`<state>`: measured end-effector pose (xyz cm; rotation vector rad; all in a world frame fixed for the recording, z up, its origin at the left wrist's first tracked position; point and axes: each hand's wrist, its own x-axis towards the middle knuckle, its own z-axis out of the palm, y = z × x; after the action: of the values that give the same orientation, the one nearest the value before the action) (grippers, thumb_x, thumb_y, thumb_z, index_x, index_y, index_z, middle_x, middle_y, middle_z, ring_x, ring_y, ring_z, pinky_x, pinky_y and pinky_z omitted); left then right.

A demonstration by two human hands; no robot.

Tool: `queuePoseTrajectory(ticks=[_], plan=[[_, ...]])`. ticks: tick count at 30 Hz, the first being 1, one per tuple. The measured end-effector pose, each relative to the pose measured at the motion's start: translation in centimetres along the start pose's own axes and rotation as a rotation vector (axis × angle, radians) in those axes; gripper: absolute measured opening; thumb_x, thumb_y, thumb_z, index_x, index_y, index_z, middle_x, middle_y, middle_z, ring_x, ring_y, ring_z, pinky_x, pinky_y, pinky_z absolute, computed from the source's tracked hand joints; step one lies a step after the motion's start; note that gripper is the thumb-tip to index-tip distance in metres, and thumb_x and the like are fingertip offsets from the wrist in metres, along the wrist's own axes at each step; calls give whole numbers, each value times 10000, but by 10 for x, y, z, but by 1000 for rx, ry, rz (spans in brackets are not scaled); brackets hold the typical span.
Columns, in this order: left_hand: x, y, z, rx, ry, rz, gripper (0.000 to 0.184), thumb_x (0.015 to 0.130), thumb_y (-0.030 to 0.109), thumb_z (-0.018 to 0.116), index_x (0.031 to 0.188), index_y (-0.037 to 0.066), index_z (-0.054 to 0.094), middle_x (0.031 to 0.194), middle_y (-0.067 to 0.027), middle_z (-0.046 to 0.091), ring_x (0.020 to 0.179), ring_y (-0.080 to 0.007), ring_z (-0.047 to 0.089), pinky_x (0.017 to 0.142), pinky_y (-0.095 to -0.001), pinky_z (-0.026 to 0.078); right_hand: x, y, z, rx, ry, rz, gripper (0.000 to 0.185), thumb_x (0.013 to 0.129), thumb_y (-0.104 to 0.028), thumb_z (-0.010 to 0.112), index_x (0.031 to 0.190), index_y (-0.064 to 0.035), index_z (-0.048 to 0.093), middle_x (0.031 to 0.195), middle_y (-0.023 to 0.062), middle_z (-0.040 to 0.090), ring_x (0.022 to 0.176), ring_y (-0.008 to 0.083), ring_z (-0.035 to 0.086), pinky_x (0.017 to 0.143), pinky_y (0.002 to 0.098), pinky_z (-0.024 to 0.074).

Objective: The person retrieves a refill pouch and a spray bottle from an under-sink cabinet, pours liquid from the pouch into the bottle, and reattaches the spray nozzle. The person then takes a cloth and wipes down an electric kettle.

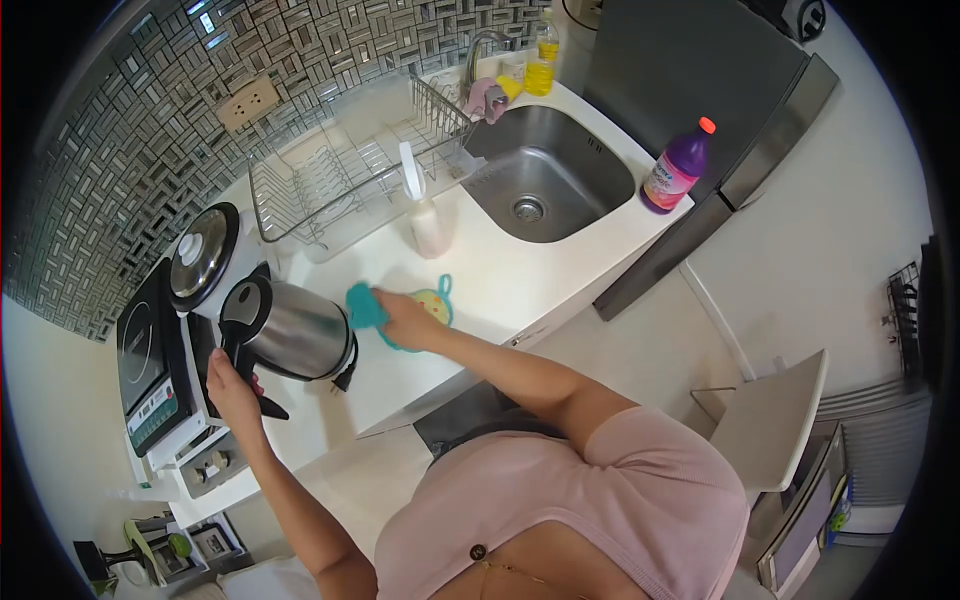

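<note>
My left hand (232, 392) is wrapped round the black handle of a steel electric kettle (300, 328), which tilts over the left part of the white counter (490, 285). A teal cloth (366, 306) is gripped in my right hand (408, 322), just right of the kettle's base. Under and beside that hand lies a round teal-edged pot holder (436, 304) with a loop. A black plug (345, 377) shows below the kettle. Behind my right hand stands a spray bottle (430, 225) with a white nozzle.
A rice cooker (205, 255) and an induction cooktop (150, 350) stand at the left. Behind are a wire dish rack (345, 180) and a steel sink (555, 170). A purple bottle (680, 170) stands at the counter's right edge, and a yellow bottle (540, 70) behind the sink.
</note>
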<state>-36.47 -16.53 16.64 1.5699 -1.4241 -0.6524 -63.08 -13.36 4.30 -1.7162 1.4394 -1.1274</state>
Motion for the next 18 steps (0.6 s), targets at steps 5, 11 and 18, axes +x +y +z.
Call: queuePoseTrajectory(ticks=[5,11,18], plan=[[11,-20,-1,108,91,72,454,940,375,383,964,-16,613,599,-107,545,443,-156,541,392,-287,424,16,-55,-26,515,364,-129,551,789,-127,680,1233,26,392,1101,135,580,1012,216,564,907,335,435],[-5,12,-2,2,0,4,437,943,347,385,857,-31,585,527,-90,531,425,-148,543,386,-296,409,42,-116,-1,469,151,-485,872,711,-225,763,1369,16,244,1362,209,335,1251,310,360,1041,402,288],[-13,23,-4,102,27,-2,444,947,365,387,887,-23,594,566,-132,547,432,-196,564,434,-325,433,53,-67,90,-144,359,-603,865,675,-350,743,1381,-52,342,1494,219,119,1337,463,185,1060,553,198]])
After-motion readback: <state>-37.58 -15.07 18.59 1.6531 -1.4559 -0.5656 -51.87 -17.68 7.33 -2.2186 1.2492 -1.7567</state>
